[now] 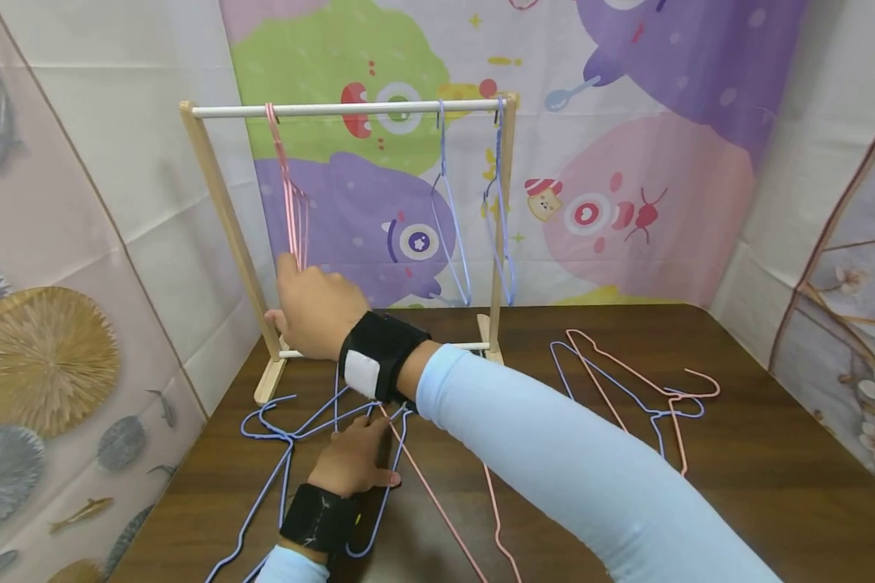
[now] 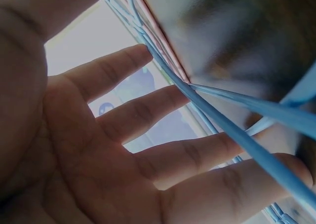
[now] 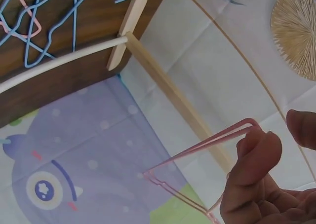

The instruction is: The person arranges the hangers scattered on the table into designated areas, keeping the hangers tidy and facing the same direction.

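Observation:
Pink clothes hangers [image 1: 296,219] hang close together near the left end of the white rail [image 1: 379,108]. My right hand [image 1: 321,312] touches their lower corner; in the right wrist view its bent fingers [image 3: 259,157] meet the pink hangers [image 3: 197,146], while the thumb stands apart. Lower down, over the table, my left hand [image 1: 353,457] lies among loose blue hangers [image 1: 288,437]. In the left wrist view its fingers are spread and fairly straight, touching a blue hanger [image 2: 217,120] without curling round it. Two blue hangers [image 1: 454,235] hang toward the rail's right end.
A wooden rack frame [image 1: 222,202] stands at the back of the brown table [image 1: 758,389]. A pink hanger [image 1: 674,394] and a blue hanger [image 1: 658,414] overlap on the right. Another pink hanger [image 1: 437,502] lies in front, partly under the right sleeve [image 1: 554,453].

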Tool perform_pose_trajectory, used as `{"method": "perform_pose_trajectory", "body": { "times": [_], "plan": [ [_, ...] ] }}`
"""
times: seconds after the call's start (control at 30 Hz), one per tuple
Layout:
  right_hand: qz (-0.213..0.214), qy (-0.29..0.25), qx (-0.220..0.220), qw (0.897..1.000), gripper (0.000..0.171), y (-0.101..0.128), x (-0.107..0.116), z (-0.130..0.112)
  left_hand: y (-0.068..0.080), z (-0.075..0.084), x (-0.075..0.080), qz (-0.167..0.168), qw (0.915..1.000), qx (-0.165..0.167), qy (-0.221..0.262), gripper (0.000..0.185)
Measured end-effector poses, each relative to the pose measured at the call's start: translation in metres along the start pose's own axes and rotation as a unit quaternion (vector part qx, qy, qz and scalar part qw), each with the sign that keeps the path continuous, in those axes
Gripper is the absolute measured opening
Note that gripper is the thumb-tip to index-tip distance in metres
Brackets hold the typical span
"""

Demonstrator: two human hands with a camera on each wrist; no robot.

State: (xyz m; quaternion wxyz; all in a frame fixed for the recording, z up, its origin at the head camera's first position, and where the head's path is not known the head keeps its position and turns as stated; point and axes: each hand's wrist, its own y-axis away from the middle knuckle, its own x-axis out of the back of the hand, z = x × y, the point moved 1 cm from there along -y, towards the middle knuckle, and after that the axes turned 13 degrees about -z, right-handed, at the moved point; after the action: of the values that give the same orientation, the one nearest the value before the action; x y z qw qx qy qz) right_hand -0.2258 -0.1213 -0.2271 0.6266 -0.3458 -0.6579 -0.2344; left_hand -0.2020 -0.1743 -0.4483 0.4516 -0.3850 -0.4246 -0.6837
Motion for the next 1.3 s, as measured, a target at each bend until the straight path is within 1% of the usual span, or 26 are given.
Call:
{"method": "perform_pose_trajectory", "body": {
  "times": [0.13, 0.23, 0.3, 0.43, 0.6, 0.67, 0.77, 0.83, 0.93, 1.0, 1.13, 1.3],
  "plan": [
    [0.008, -0.003, 0.01, 1.0, 0.039, 0.006, 0.004, 0.001, -0.001, 0.0, 0.001, 0.003, 1.0, 0.0, -0.003, 0.088],
    [0.011, -0.017, 0.029, 0.999, 0.038, 0.016, 0.014, 0.005, -0.002, 0.0, 0.0, 0.005, 1.0, -0.002, -0.007, 0.089],
    [0.008, -0.041, 0.044, 0.998, 0.039, 0.024, 0.022, 0.011, -0.002, -0.001, 0.0, 0.005, 1.0, -0.001, -0.007, 0.089],
    [0.008, -0.104, 0.072, 0.992, 0.039, 0.04, 0.043, 0.029, -0.002, 0.0, 0.001, 0.006, 1.0, 0.001, -0.006, 0.091],
    [0.046, -0.139, 0.099, 0.984, 0.035, 0.058, 0.067, 0.055, 0.0, 0.0, 0.002, 0.006, 1.0, 0.002, -0.007, 0.092],
    [0.071, -0.147, 0.111, 0.98, 0.031, 0.065, 0.077, 0.064, 0.001, 0.0, 0.002, 0.008, 0.9999, 0.001, -0.007, 0.091],
    [0.098, -0.162, 0.117, 0.975, 0.028, 0.079, 0.091, 0.076, 0.001, 0.0, 0.002, 0.012, 0.9999, 0.0, -0.008, 0.091],
    [0.117, -0.161, 0.109, 0.974, 0.029, 0.09, 0.1, 0.088, 0.002, 0.001, 0.001, 0.013, 0.9999, -0.001, -0.008, 0.091],
    [0.143, -0.176, 0.089, 0.97, 0.028, 0.109, 0.109, 0.109, 0.001, 0.001, 0.001, 0.012, 0.9999, 0.0, -0.008, 0.092],
    [0.163, -0.184, 0.068, 0.967, 0.028, 0.12, 0.113, 0.125, 0.001, 0.0, 0.001, 0.012, 0.9999, -0.001, -0.008, 0.091],
    [0.181, -0.206, 0.026, 0.961, 0.03, 0.139, 0.113, 0.157, 0.001, -0.001, 0.002, 0.01, 0.9999, 0.003, -0.008, 0.091],
    [0.188, -0.22, -0.022, 0.957, 0.032, 0.156, 0.106, 0.193, 0.001, 0.0, 0.002, 0.009, 0.9999, 0.004, -0.008, 0.09]
  ]
}}
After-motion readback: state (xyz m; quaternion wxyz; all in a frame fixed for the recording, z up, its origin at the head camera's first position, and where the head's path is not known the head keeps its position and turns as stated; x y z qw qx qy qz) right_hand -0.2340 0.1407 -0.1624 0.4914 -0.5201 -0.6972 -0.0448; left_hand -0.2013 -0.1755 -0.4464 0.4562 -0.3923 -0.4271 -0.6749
